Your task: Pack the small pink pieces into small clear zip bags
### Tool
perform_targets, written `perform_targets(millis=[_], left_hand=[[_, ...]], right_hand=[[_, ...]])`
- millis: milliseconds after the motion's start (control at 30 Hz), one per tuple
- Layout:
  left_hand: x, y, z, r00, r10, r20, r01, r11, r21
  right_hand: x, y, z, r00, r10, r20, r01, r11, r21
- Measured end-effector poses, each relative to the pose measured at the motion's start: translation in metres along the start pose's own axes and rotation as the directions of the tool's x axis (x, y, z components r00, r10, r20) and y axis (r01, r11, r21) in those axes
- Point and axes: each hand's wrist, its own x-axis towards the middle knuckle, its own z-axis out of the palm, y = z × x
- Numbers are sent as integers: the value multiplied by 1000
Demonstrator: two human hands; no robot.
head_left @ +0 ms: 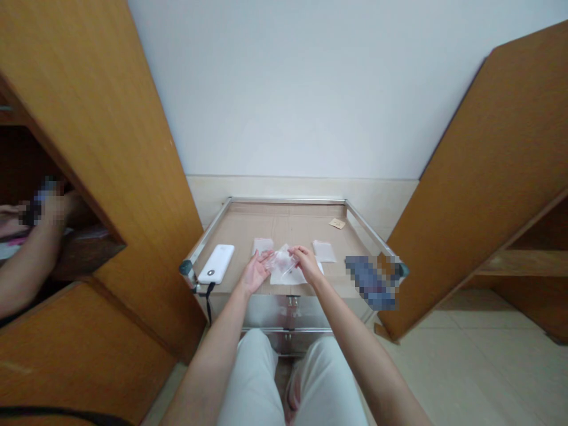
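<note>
My hands work above a cardboard-covered tray top (284, 225) on a steel cart. Between them is a small clear plastic bag (280, 260). My right hand (306, 264) pinches its right side, while my left hand (255, 272) has its fingers apart, with the fingertips at the bag's left edge. Under the bag lies a white sheet (288, 276). Two flat translucent packets lie beyond my hands, one (262, 245) further left and one (323, 251) to the right. A white power bank (216, 264) lies left of my left hand.
A pixelated blue object (370, 283) covers the cart's right corner, and a small tan card (336, 223) lies at the back. A black strap (208, 299) hangs from the front left. Wooden partitions flank the cart; beyond the left one, a co-worker's arm (26, 263) shows.
</note>
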Motion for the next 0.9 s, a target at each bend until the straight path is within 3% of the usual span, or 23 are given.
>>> perform_targets(millis=[100, 200, 367, 500, 667, 900], left_hand=[[1, -2, 0, 1000, 0, -27, 1, 999, 39], [3, -7, -2, 999, 32, -41, -28, 993, 113], [3, -10, -2, 999, 34, 11, -36, 969, 244], [3, -10, -3, 999, 52, 13, -54, 973, 224], [3, -10, -3, 998, 48, -33, -41, 980, 196], [5, -12, -3, 998, 55, 32, -61, 974, 219]], right_hand=[[-6, -1, -1, 997, 43, 59, -40, 998, -40], [-10, -1, 1, 980, 57, 191, -36, 993, -112], [-12, -4, 6, 950, 55, 308, 13, 977, -215], [-13, -5, 8, 964, 26, 264, 32, 976, -214], [-19, -3, 5, 990, 10, 137, 3, 996, -92], [-23, 14, -4, 991, 37, 126, -39, 999, 11]])
